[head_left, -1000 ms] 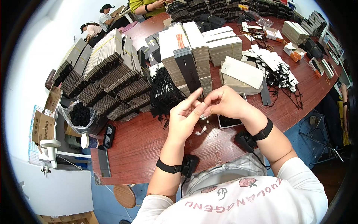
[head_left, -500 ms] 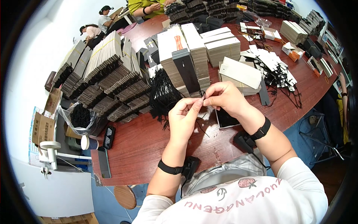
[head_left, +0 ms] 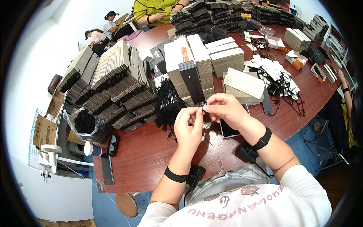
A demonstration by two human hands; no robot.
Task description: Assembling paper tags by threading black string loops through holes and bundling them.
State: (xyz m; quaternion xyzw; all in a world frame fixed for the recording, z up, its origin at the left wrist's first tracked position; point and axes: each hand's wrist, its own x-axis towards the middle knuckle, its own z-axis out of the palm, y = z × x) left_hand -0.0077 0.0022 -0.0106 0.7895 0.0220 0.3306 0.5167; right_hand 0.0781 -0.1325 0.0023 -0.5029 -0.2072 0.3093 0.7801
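My left hand [head_left: 190, 124] and my right hand [head_left: 227, 110] meet fingertip to fingertip over the table. Both pinch a thin black cord [head_left: 205, 102], with a small loop of it showing above the fingertips. Just beyond stands a dark hang tag [head_left: 194, 87], leaning upright against tall stacks of pale tags [head_left: 174, 73]; the cord seems to run to its lower end, though the fingers partly hide this. A bundle of black cords [head_left: 166, 98] hangs left of the stacks. Beside my right hand is a shallow open box [head_left: 228, 131] with a dark inside.
Banded tag stacks [head_left: 113, 72] rise on the left. Loose pale tags [head_left: 244, 82] and tangled corded tags [head_left: 278, 77] lie to the right. A paper cup [head_left: 92, 149], an open black case [head_left: 112, 144] and a phone [head_left: 107, 170] are near the left edge. A co-worker [head_left: 155, 11] sits across.
The view has shifted, so the table and stacks sit slightly lower in the picture. My hands stay together at the cord, whose visible loop looks smaller.
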